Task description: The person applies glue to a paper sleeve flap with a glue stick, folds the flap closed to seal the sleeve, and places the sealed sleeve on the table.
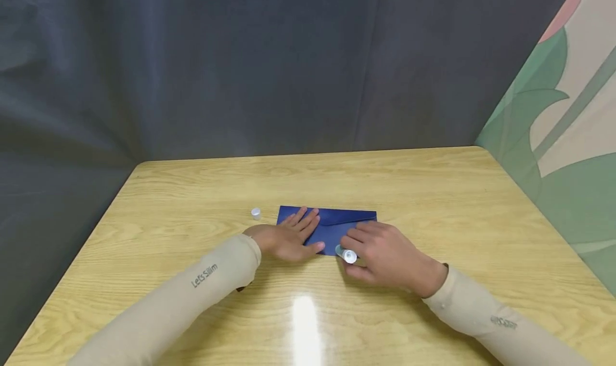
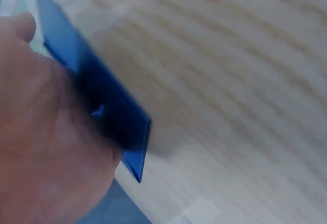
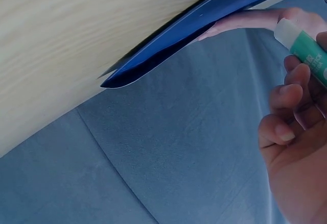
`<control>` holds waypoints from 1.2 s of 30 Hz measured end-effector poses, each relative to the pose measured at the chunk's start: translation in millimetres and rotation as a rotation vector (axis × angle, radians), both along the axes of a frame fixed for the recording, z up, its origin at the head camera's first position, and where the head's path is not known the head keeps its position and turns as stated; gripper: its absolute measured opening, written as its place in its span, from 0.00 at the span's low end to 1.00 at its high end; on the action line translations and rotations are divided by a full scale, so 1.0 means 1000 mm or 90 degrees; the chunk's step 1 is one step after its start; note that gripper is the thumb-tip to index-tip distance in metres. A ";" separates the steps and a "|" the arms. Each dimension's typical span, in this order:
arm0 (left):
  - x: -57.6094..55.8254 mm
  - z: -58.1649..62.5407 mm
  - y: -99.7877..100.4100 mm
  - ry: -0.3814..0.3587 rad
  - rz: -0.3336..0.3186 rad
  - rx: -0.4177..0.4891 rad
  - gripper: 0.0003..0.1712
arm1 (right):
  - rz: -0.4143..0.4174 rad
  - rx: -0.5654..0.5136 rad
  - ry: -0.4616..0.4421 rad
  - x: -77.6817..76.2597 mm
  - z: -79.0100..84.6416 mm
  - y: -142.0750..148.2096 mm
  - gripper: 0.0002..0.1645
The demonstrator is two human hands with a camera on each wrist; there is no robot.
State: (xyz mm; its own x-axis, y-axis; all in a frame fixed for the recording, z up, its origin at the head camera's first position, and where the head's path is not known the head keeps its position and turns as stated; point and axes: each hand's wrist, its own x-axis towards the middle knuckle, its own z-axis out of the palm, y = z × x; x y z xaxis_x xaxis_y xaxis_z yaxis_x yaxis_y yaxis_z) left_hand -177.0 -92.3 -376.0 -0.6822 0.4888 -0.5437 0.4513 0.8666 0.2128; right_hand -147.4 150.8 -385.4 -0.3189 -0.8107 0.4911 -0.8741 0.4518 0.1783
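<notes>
A dark blue envelope (image 1: 344, 232) lies lengthwise on the table, its flap on the far side; in the right wrist view the envelope (image 3: 184, 27) shows a slightly raised edge. My left hand (image 1: 291, 243) rests on the left part of it with fingers spread, palm down. Over the right part, my right hand (image 1: 385, 256) grips a glue stick (image 1: 349, 256). The glue stick (image 3: 309, 53) has a green label and a whitish end, uncapped, held between thumb and curled fingers. In the left wrist view the left hand (image 2: 51, 137) covers much of the envelope (image 2: 125, 122).
A small white cap (image 1: 256, 213) stands on the wooden table (image 1: 202, 189), left of the envelope. Dark cloth (image 1: 269, 72) hangs behind the table's far edge, and a patterned green and pink curtain (image 1: 544, 125) hangs on the right.
</notes>
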 end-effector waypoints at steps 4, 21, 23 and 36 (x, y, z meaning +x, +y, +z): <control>0.000 0.008 -0.001 -0.002 -0.003 0.014 0.42 | 0.000 0.004 -0.004 0.002 0.001 0.000 0.12; 0.004 0.011 0.038 0.080 -0.015 0.010 0.44 | 0.010 -0.005 -0.017 0.007 0.000 0.002 0.13; 0.004 0.005 0.039 0.064 -0.013 -0.007 0.44 | 0.011 -0.005 -0.014 0.008 -0.001 0.002 0.13; 0.003 -0.007 0.039 0.067 -0.012 0.023 0.41 | -0.011 -0.018 -0.040 0.007 0.009 0.012 0.13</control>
State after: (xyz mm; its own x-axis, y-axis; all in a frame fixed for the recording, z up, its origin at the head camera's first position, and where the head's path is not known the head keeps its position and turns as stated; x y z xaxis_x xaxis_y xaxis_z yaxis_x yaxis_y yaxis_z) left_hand -173.9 -53.1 -383.1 -0.7251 0.5197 -0.4519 0.4888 0.8506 0.1940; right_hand -140.7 163.1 -376.6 -0.3634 -0.7909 0.4924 -0.8755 0.4706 0.1097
